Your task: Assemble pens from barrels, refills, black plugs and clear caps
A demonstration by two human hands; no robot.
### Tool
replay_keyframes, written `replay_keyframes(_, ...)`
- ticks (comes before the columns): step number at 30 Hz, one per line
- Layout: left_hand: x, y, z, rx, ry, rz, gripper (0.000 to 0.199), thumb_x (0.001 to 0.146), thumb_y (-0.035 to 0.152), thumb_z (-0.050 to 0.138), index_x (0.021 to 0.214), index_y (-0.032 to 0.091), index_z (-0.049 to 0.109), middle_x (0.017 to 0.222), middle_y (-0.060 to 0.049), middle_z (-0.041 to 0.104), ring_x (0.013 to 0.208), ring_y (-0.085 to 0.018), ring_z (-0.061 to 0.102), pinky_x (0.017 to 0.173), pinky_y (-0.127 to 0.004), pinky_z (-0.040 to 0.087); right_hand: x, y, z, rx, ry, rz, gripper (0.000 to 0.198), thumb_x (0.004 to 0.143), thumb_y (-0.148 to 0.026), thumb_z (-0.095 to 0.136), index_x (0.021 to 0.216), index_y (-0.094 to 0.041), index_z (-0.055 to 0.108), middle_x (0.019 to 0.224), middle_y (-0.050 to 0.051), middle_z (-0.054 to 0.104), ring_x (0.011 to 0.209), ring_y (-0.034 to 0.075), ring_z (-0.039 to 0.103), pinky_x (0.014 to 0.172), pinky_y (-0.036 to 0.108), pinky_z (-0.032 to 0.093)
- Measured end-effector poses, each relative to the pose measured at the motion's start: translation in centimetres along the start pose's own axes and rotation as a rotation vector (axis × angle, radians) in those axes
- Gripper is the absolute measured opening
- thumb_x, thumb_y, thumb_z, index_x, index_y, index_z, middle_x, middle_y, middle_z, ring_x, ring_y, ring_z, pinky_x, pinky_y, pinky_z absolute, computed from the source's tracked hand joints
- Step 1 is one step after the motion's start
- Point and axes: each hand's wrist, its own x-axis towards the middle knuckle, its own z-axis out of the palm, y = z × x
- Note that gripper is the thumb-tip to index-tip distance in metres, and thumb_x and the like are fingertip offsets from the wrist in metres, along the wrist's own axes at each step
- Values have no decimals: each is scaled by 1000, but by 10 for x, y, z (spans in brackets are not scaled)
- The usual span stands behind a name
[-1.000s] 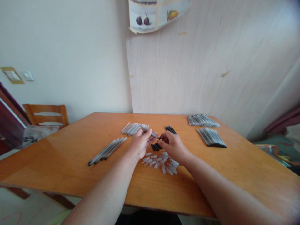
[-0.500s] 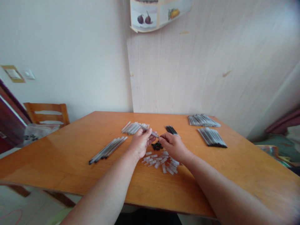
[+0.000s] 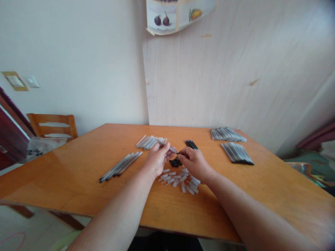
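My left hand (image 3: pixel 158 159) is closed around a slim translucent pen barrel (image 3: pixel 172 150), which slants down to the right. At the barrel's lower end, my right hand (image 3: pixel 195 162) pinches a small dark piece (image 3: pixel 178 153), mostly hidden by the fingertips. Below the hands lies a little heap of black plugs (image 3: pixel 175 162). Nearer to me, translucent pen caps (image 3: pixel 180 180) are scattered on the table. A bundle of dark, thin pen refills (image 3: pixel 191 144) sits just behind my right hand. Clear pen barrels (image 3: pixel 149 142) lie in a group behind my left hand.
Left of my forearm lies a row of dark-ended pens (image 3: pixel 120 167). Two more groups of pens, a far one (image 3: pixel 226 134) and a nearer one (image 3: pixel 237 153), rest at the right. The wooden table (image 3: pixel 78 167) meets the wall; a chair (image 3: pixel 52 125) stands at its left.
Both hands stay almost in place. A bit more of the small dark piece shows between the barrel's end and my right fingertips.
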Motion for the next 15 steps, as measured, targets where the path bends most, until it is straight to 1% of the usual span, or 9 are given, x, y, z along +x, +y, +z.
replay_keyframes(3,-1,0,1,8,13,-19,32,73,35,75,93,17,57,79,-4,70,68,-15,68,62,-24,53,0,0,0,-8,26,28,12,82,-30,56,82,-18,61,71,0,63,63,12,53,57,23,36)
replay_keyframes(7,-1,0,2,50,30,-53,34,73,40,74,91,18,55,74,-4,69,64,-17,68,56,-24,52,1,1,2,-21,57,30,12,81,-29,57,85,-18,60,69,-1,61,59,11,51,54,22,34)
replay_keyframes(12,2,-2,-1,67,29,-46,33,75,40,72,92,19,54,74,-4,69,64,-16,68,56,-24,51,0,1,2,-18,39,43,19,81,-34,59,90,-17,61,70,0,62,60,12,52,54,22,35)
replay_keyframes(15,3,-3,-2,62,35,-43,33,74,39,73,90,19,54,75,-3,69,63,-16,68,57,-24,51,1,-1,1,-25,9,23,20,85,-34,53,87,-17,64,71,1,64,63,13,54,57,23,36)
